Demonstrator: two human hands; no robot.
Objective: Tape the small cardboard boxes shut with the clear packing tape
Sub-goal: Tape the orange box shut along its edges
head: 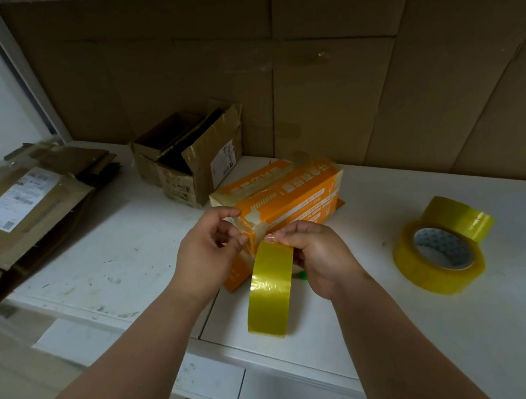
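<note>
Packing tape (271,289), a glossy yellowish roll seen edge-on, hangs at the frame's centre from the right hand (319,255), whose fingers pinch its free end against the near corner of the orange-and-white printed box (286,194), while the left hand (210,250) pinches the film at that same corner. At right, two more tape rolls (440,258) lie on the scuffed white worktop (100,245). Open brown cartons (188,161) stand upper centre, flattened cardboard (30,207) at left.

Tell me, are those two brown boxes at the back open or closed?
Open. The brown boxes have their flaps standing up and dark insides showing. What is inside, I cannot tell.
</note>
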